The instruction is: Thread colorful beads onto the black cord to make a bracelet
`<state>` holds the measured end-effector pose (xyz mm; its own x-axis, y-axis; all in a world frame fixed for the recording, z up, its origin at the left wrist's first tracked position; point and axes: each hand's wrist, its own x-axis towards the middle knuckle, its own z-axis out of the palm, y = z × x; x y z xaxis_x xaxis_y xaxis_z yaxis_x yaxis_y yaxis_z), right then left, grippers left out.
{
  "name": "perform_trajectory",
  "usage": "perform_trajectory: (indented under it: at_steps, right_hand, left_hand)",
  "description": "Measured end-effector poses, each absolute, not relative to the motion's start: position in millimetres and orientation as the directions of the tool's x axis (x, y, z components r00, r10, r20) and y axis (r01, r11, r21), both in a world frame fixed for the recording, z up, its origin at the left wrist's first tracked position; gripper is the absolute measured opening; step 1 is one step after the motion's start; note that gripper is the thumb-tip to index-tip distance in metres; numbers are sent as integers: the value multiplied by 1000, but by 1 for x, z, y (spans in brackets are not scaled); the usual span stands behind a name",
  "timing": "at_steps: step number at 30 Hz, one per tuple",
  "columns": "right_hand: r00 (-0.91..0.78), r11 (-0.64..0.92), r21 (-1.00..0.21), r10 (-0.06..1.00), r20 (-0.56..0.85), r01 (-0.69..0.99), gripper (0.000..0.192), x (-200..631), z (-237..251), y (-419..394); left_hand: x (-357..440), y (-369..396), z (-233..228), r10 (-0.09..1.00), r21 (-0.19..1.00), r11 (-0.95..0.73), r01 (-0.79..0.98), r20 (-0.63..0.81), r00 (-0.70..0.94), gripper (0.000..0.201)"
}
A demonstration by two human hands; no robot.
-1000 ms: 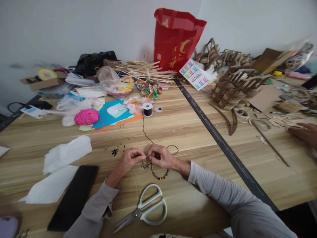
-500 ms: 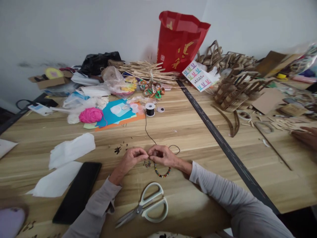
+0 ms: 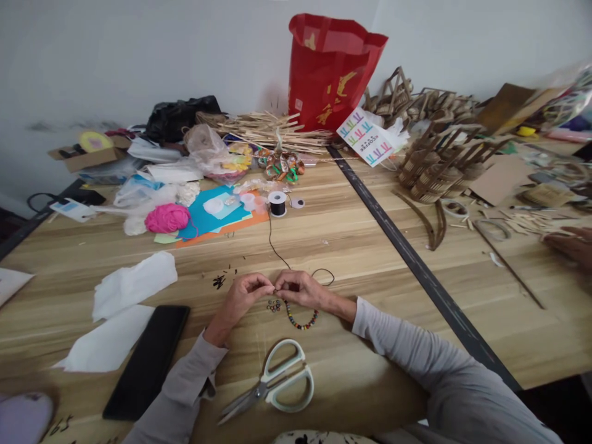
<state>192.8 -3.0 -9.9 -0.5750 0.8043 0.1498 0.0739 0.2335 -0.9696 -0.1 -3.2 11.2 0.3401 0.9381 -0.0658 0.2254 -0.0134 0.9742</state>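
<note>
Beaded cord [image 3: 300, 322] | both hands [image 3: 275, 288] pinching it | cluttered wooden table [image 3: 351, 246] | white wall [image 3: 139, 55]

Long grey sleeves [image 3: 407, 351] cover both arms to the wrists, seemingly plain knit.

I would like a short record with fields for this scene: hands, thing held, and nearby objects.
left hand: fingertips pinched, meeting the right hand
right hand: pinched on black cord
cord: runs to spool
bead string: hangs below the right hand
loose beads: beside the string
scissors: near edge of table
phone: left, beside white paper
</note>
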Motion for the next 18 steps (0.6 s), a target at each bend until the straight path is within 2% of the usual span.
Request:
perform_trajectory:
  at_steps: [8, 10, 14, 18]
  right_hand:
    - [-621, -48, -998, 782, -58, 33, 35, 202, -9, 3]
    - [-617, -12, -995, 784, -68, 94, 34, 209, -7, 7]
    - [-618, 200, -945, 787, -2, 258, 24, 224, 2, 14]
    - [-653, 247, -910, 756, -34, 333, 24, 231, 12, 19]
  left_hand:
    - [0, -5, 9, 952, 973, -21, 229, -50, 301, 14]
    - [1, -6, 7, 954, 974, -16, 225, -53, 295, 16]
    - [1, -8, 4, 942, 963, -54, 263, -38, 332, 17]
    - [-2, -8, 2, 927, 950, -98, 298, -22, 375, 19]
